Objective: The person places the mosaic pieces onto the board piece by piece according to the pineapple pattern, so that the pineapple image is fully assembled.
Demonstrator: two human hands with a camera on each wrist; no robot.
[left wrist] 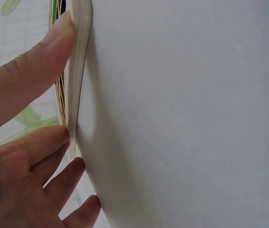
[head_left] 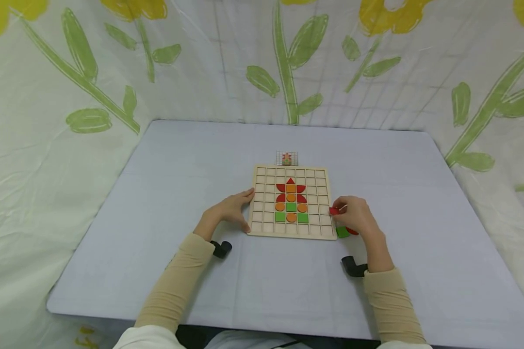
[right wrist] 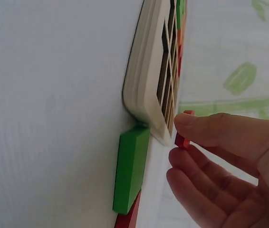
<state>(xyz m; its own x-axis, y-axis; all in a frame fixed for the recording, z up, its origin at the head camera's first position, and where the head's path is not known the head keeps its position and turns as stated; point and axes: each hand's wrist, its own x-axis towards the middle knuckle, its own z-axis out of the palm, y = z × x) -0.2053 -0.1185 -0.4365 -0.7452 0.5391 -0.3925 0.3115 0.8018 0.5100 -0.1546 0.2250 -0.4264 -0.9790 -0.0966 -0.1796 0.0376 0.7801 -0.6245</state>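
Note:
A wooden grid board (head_left: 262, 194) lies on the table with red, orange and green blocks set in its middle columns. My left hand (head_left: 229, 209) rests against the board's left edge, thumb and fingertips touching its side, also seen in the left wrist view. Just over the board's right edge, my right hand (head_left: 357, 213) pinches a small red block (head_left: 334, 211) between thumb and fingers. In the right wrist view that red block (right wrist: 182, 137) shows edge-on, so its full outline is hidden. Below it, a green block (right wrist: 132, 168) lies against the board's corner.
A small pattern card (head_left: 286, 158) with a gridded picture lies at the board's far edge. Another red block (head_left: 352, 231) sits beside the green one, right of the board. White table (head_left: 157, 169) surface surrounds the board; black wrist devices (head_left: 353, 266) stick out near both wrists.

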